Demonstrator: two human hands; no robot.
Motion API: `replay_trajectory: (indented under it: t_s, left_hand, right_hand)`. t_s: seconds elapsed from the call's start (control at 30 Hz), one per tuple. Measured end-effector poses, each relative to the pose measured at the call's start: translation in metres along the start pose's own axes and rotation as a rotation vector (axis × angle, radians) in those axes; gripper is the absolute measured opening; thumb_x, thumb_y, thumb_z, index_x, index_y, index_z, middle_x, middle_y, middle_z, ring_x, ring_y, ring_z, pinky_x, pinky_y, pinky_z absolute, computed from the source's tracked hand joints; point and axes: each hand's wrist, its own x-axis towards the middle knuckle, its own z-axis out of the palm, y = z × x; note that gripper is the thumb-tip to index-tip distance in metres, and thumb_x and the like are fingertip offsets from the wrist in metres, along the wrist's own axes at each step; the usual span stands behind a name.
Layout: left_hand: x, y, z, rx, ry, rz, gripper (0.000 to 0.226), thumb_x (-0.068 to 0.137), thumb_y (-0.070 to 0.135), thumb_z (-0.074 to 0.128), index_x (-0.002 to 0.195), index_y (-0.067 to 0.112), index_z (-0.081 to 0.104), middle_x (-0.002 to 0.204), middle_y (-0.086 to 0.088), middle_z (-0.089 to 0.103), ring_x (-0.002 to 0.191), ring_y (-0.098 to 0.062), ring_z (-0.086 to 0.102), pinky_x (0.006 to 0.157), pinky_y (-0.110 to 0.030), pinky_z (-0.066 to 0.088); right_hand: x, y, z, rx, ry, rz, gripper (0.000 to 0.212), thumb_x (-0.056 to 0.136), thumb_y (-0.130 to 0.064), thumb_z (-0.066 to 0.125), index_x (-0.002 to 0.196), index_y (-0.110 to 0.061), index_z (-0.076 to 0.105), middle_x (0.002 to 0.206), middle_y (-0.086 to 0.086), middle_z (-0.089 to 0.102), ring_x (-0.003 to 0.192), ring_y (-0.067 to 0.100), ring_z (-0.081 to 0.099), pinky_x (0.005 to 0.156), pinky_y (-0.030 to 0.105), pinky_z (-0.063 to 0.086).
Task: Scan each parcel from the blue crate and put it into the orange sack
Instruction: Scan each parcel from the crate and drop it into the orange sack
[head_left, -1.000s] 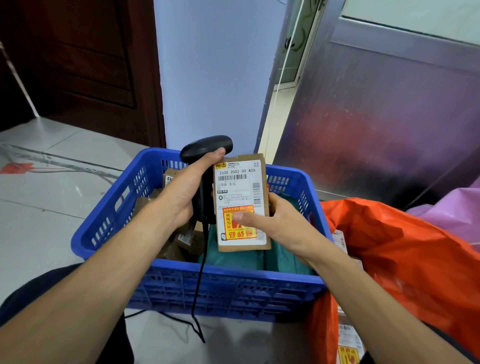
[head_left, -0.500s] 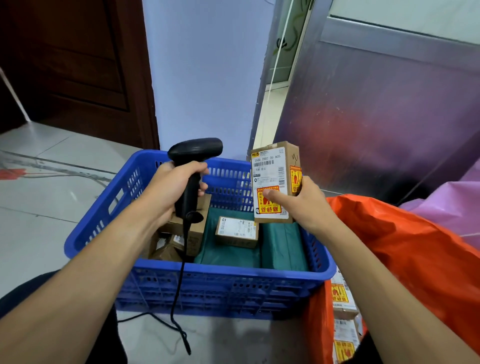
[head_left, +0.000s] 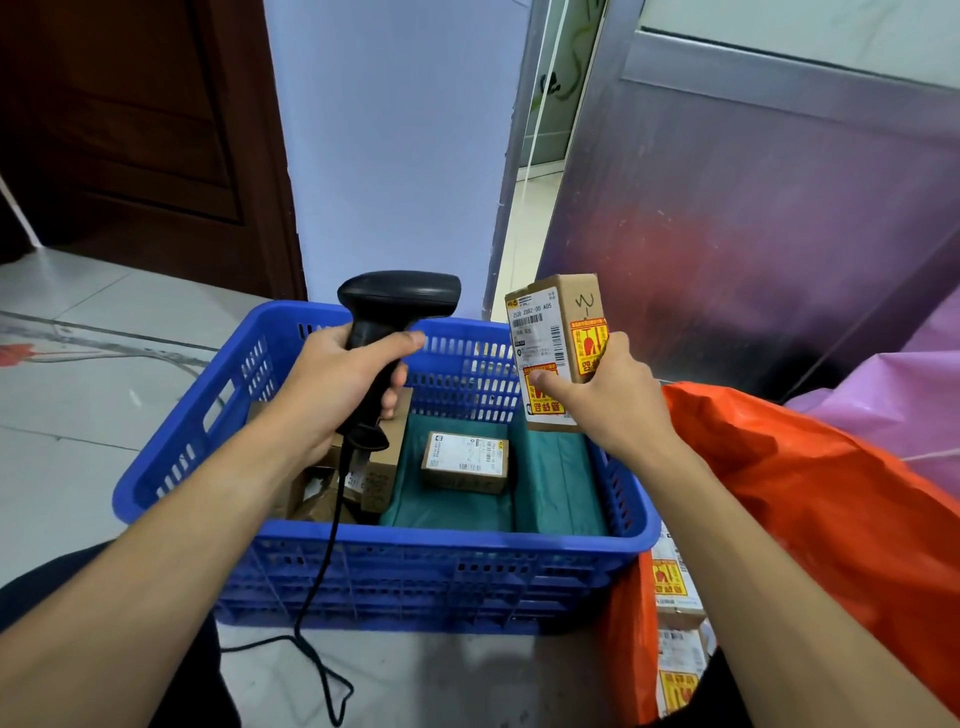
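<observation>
Our left hand grips a black barcode scanner; our right hand holds a labelled cardboard parcel above the blue crate, beside the orange sack.

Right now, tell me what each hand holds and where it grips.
Left hand grips the scanner by its handle; right hand holds the cardboard parcel by its lower end.

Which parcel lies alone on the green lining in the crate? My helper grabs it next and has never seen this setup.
Find the blue crate on the floor, then the green lining covering its right part. The small flat brown box lies there alone, white label up. The other boxes are piled at the left, beneath the scanner.
</observation>
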Motion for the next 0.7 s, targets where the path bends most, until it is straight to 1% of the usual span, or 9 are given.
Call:
replay_trajectory:
  t_s: [0.1, 0.2, 0.3, 0.37, 0.57, 0.7]
  left_hand:
    - [-0.0016, -0.0003, 0.0018, 0.031, 0.003, -0.004, 0.021, 0.092, 0.023, 0.078, 0.095, 0.006, 0.066, 0.064, -0.005, 0.060, 0.047, -0.015, 0.050, 0.045, -0.025, 0.047]
    - [-0.0019, -0.0008, 0.0040, 0.068, 0.004, -0.015, 0.020, 0.091, 0.021, 0.080, 0.091, 0.006, 0.067, 0.063, -0.004, 0.060, 0.046, -0.014, 0.051, 0.045, -0.024, 0.048]
    - [-0.0016, -0.0012, 0.0050, 0.078, 0.006, -0.020, 0.019, 0.091, 0.020, 0.080, 0.088, 0.007, 0.066, 0.062, -0.004, 0.060, 0.045, -0.014, 0.052, 0.046, -0.023, 0.048]
    - [-0.0014, -0.0014, 0.0048, 0.081, 0.005, -0.018, 0.019, 0.091, 0.020, 0.080, 0.089, 0.007, 0.067, 0.062, -0.004, 0.061, 0.046, -0.014, 0.053, 0.047, -0.024, 0.049]
    - [-0.0027, -0.0014, 0.0048, 0.098, -0.006, -0.020, 0.018, 0.092, 0.019, 0.078, 0.084, 0.008, 0.065, 0.062, -0.004, 0.060, 0.046, -0.014, 0.052, 0.047, -0.024, 0.049]
    - [-0.0043, -0.0014, 0.0066, 0.106, -0.017, -0.032, 0.020, 0.092, 0.017, 0.077, 0.081, 0.009, 0.064, 0.063, -0.006, 0.059, 0.047, -0.015, 0.051, 0.046, -0.024, 0.048]
  right_hand:
    - [-0.0001, -0.0002, -0.0010, 0.019, 0.015, 0.016, 0.064, 0.083, -0.066, 0.072, 0.119, -0.022, 0.042, 0.109, -0.003, 0.066, 0.095, 0.020, 0.068, 0.082, 0.048, 0.060]
    - [0.0007, 0.0001, -0.0023, 0.063, 0.044, 0.037, 0.064, 0.084, -0.064, 0.072, 0.119, -0.021, 0.041, 0.109, -0.004, 0.066, 0.095, 0.019, 0.067, 0.082, 0.047, 0.061]
    - [0.0025, 0.0000, -0.0052, 0.118, 0.091, 0.071, 0.062, 0.085, -0.062, 0.072, 0.118, -0.019, 0.041, 0.109, -0.002, 0.065, 0.096, 0.021, 0.065, 0.082, 0.045, 0.059]
    - [0.0037, 0.0001, -0.0069, 0.142, 0.117, 0.082, 0.063, 0.085, -0.061, 0.072, 0.118, -0.018, 0.041, 0.110, -0.002, 0.064, 0.097, 0.023, 0.066, 0.083, 0.047, 0.059]
    - [0.0039, 0.0006, -0.0081, 0.142, 0.133, 0.078, 0.061, 0.087, -0.059, 0.071, 0.118, -0.018, 0.040, 0.109, -0.003, 0.063, 0.097, 0.021, 0.065, 0.082, 0.044, 0.060]
    - [0.0041, 0.0012, -0.0082, 0.127, 0.150, 0.076, 0.061, 0.088, -0.059, 0.071, 0.119, -0.018, 0.040, 0.113, -0.002, 0.062, 0.098, 0.021, 0.064, 0.079, 0.040, 0.058]
